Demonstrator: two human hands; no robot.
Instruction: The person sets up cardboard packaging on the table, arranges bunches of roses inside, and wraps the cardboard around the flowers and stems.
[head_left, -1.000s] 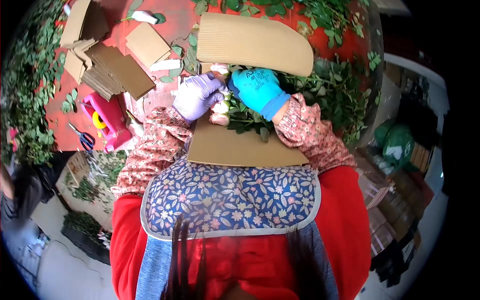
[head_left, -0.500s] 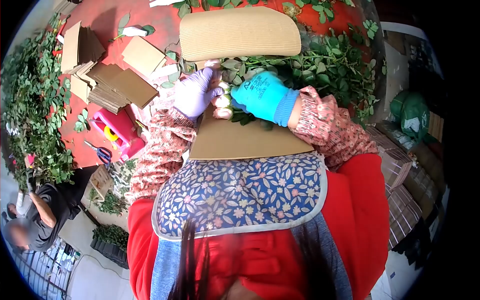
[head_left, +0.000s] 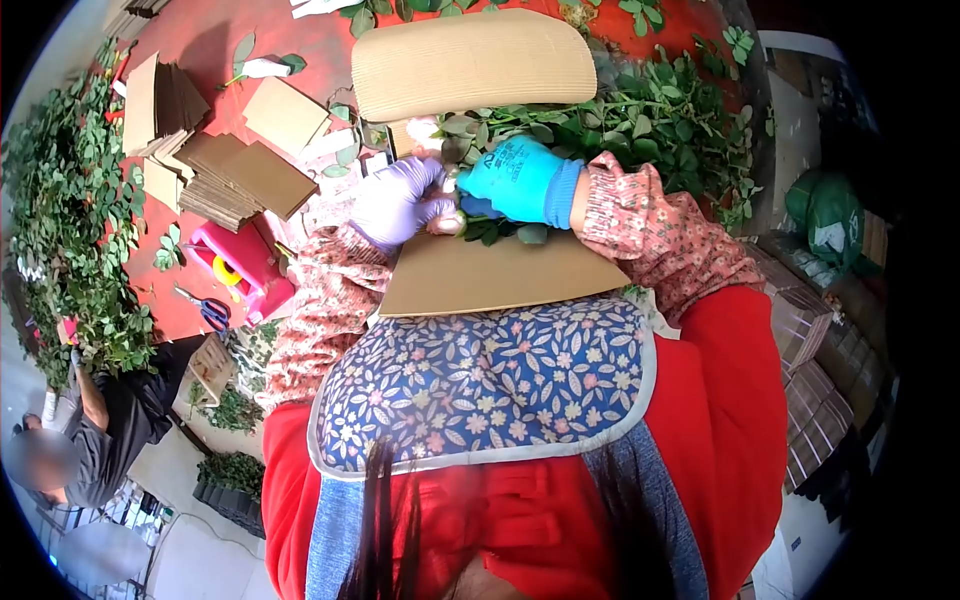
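My left hand, in a thin purple glove, curls its fingers around the heads of pale pink roses, hiding part of them. Against it from the right presses my right hand in a bright blue glove, its fingers bent round the stems just behind the heads. Another pink rose head shows above my left hand. The roses lie on a brown cardboard sheet, their leafy stems running off to the right. Beyond them a corrugated cardboard flap curves up.
Stacked cardboard pieces lie on the red table at left. Nearer stand a pink tape dispenser and scissors. Piled foliage lines the left edge, where another person is. Bundled cardboard is stacked at right.
My left hand has lowered slightly toward me and now covers more of the rose heads. My right hand stays close beside it. The other person at left has shifted a little.
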